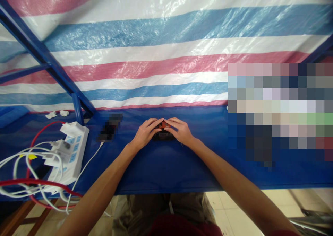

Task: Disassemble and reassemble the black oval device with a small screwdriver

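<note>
On the blue tabletop, a small black and orange-red object (163,135) sits between my two hands. Its front side is black, and orange-red shows at the top between my fingers; its kind cannot be made out. My left hand (147,132) grips its left end, fingers bent over the top. From the other side, my right hand (181,130) grips the right end the same way. The fingertips of both hands nearly meet above the object and hide part of it.
At the left stands a white power strip (78,153) with plugs and tangled white and red cables. A blurred dark device (110,127) has a white cable attached. Pixelation hides the right side. Behind the blue table (166,173) hangs a striped sheet (145,66), beside a blue metal frame (59,76).
</note>
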A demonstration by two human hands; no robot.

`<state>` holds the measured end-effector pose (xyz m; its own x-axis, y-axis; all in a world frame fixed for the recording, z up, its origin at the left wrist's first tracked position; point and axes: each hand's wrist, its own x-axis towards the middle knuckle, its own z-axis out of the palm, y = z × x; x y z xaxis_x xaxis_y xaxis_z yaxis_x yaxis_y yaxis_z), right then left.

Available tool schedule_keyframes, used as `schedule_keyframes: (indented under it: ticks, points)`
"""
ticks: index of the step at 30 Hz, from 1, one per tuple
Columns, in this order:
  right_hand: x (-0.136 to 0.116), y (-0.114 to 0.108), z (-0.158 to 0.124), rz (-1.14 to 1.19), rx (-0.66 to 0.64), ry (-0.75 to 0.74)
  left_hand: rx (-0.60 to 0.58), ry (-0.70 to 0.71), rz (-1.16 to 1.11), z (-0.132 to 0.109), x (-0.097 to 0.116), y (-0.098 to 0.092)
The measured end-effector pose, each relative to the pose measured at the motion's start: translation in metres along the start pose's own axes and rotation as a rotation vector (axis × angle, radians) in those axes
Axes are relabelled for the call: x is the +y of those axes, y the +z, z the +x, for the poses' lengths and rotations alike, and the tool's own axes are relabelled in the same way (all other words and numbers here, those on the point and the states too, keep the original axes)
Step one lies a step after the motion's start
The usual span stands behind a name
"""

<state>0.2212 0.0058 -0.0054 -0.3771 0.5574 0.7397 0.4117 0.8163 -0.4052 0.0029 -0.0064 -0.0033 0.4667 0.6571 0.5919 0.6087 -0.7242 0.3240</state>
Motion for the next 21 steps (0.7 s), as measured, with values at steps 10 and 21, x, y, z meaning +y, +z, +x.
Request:
schedule_keyframes:
  ticks: [10,21]
  points:
    - [-0.004,0.003,-0.002,0.109,-0.026,0.074,0.134,-0.008,-0.053,-0.001,0.001,0.002]
    - [-0.013,0.004,0.003,0.565,-0.032,0.573,0.093,-0.095,-0.21,0.005,0.01,-0.003]
